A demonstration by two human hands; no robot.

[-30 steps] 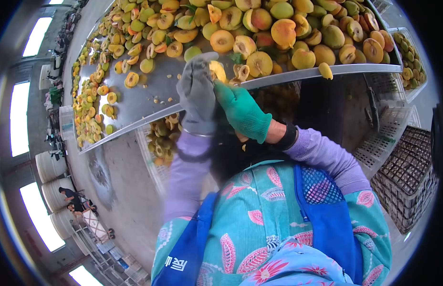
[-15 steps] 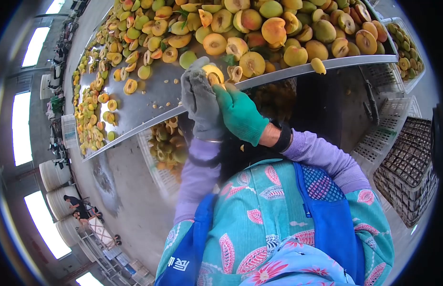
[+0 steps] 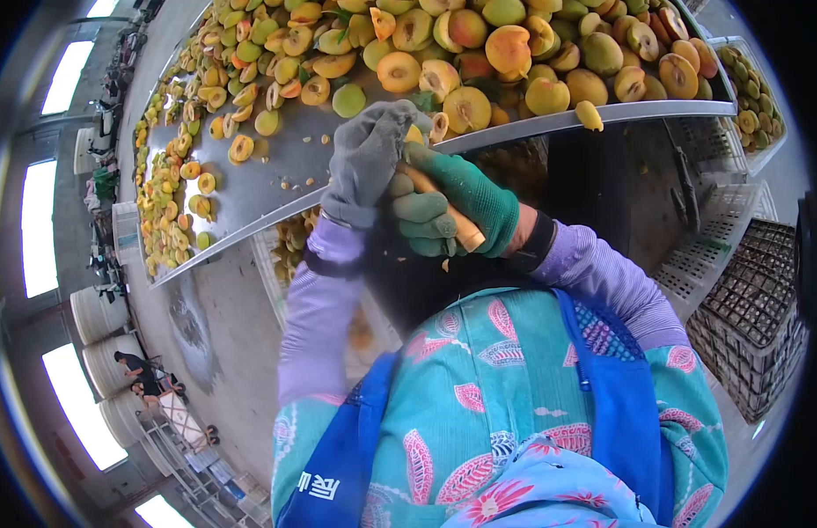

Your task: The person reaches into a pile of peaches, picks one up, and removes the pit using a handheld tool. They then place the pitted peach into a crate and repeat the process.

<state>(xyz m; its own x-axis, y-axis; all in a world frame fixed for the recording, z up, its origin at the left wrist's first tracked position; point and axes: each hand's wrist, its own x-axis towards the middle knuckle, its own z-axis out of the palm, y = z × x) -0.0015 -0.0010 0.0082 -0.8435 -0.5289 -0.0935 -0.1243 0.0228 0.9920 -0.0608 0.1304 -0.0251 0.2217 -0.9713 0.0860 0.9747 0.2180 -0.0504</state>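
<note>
My left hand [image 3: 366, 160], in a grey glove, is closed around a peach [image 3: 414, 135] at the near edge of the metal table. Only a yellow sliver of that fruit shows between the gloves. Wrapped in the fingers of my green-gloved right hand [image 3: 487, 195] is a tool with a wooden handle [image 3: 466, 231]. Its working end is hidden against the left hand. Both hands touch or nearly touch. Just beyond them lie peach halves [image 3: 467, 109] and a greenish peach [image 3: 348, 100].
Halved peaches cover much of the metal table [image 3: 281, 163], whose raised rim [image 3: 593, 116] runs in front of me. Fruit-filled crates stand below and at the far right [image 3: 750, 97]. Dark crates [image 3: 747, 308] are stacked at right. Two people [image 3: 140, 374] are far off at left.
My right hand has turned, so the wooden handle and curled fingers now show. The peach in my left hand, clearly visible before, is mostly covered. My left forearm has shifted left.
</note>
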